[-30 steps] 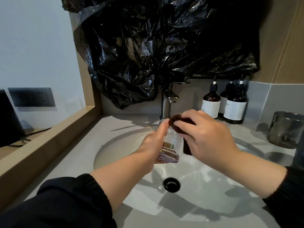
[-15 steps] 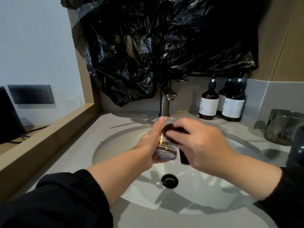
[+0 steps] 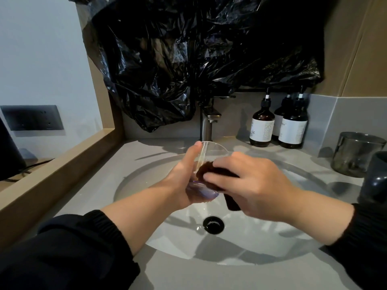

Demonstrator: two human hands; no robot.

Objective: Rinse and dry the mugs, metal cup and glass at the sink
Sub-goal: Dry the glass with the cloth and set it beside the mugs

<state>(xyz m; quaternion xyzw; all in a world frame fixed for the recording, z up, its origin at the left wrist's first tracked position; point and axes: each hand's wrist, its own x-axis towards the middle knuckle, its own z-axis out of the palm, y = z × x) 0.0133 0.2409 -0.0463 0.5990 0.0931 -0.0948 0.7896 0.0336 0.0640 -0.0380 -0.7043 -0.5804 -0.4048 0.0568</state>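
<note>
1. We see the left hand [image 3: 184, 181] wrapped around a clear glass [image 3: 210, 150], with the thumb lying straight along its side.
2. The glass is tipped over, up in the air above the white sink [image 3: 261, 243]. Its thick bottom points at us.
3. The right hand [image 3: 251, 185] grips a dark brown cloth [image 3: 211, 169]. The fingers are bent over it.
4. The cloth touches the glass. We cannot tell how far it goes inside.
5. The black drain [image 3: 213, 225] sits right below the hands.
6. The tap [image 3: 206, 126] stands behind the glass.
7. A shiny metal cup [image 3: 356, 153] stands on the counter at the right, and a dark mug [image 3: 374, 176] is just beside it, nearer to us.
8. Three brown pump bottles [image 3: 262, 126] stand by the back wall.
9. A big black plastic bag [image 3: 188, 59] hangs over the tap.
</note>
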